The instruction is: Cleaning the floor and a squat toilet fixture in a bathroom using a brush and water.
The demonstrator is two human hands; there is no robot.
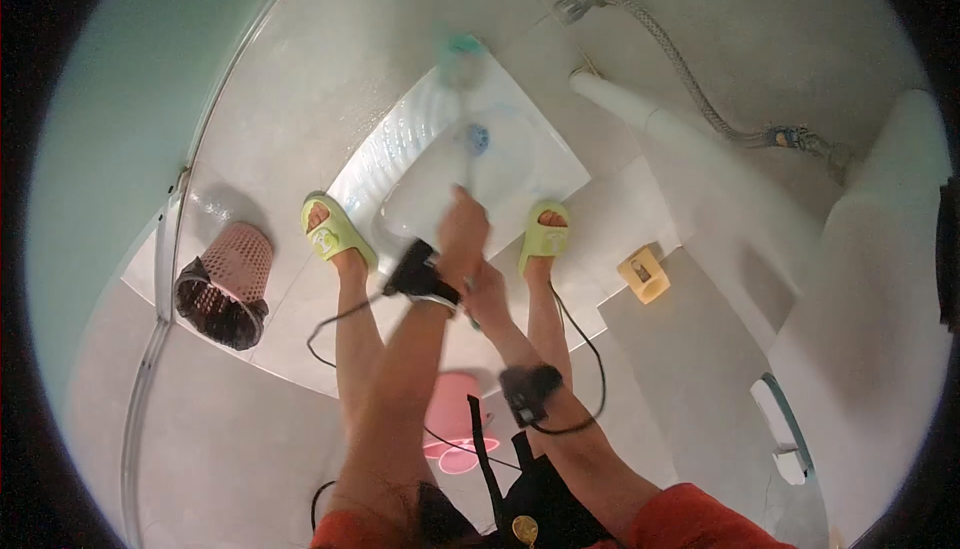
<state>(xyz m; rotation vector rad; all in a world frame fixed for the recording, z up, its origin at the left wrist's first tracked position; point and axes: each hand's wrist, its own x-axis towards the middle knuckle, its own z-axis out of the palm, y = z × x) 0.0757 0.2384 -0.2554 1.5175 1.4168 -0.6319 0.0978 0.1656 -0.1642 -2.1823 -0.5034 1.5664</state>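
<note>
A long-handled brush with a blurred green head (463, 46) reaches over the far corner of a white ceramic squat toilet (517, 136). My left hand (463, 234) is closed around its handle. Below it, my right hand (486, 295) grips the handle's near end, where a bit of green shows. A blue perforated piece (478, 140) lies in the toilet bowl, partly behind the handle. Wet, bluish streaks cover the ribbed left footrest (401, 128). Each wrist carries a black strapped device with a cable.
My feet in green slides (324, 237) flank the toilet. A pink perforated wastebasket (236, 271) with a black liner lies at left. Behind my hands is a pink bucket (454, 406). At right are a yellow holder (643, 273), white pipes (720, 166) and a braided hose (675, 61).
</note>
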